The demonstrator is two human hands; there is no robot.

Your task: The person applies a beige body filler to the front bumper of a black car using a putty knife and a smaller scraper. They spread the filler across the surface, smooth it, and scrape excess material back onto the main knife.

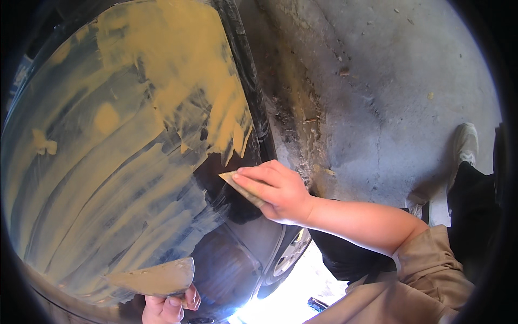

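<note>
My right hand [283, 193] pinches a flat putty spreader [244, 190], its edge against or just over a dark bare patch of the car panel [221, 186]. Yellowish body filler [178, 43] lies thick over the upper part of the panel. Thinner, streaked smears cover the left and middle. Low in the view, my left hand [171, 309] has its fingers closed on a wide putty knife [156, 278], whose blade is coated with filler. The handle is mostly hidden by the fingers.
A black trim edge [248, 75] borders the panel on the right. Below it shows a car wheel [291, 252], beside bright light. The stained concrete floor [388, 81] stretches to the right, with small debris. A light shoe [467, 141] and dark trouser leg are at far right.
</note>
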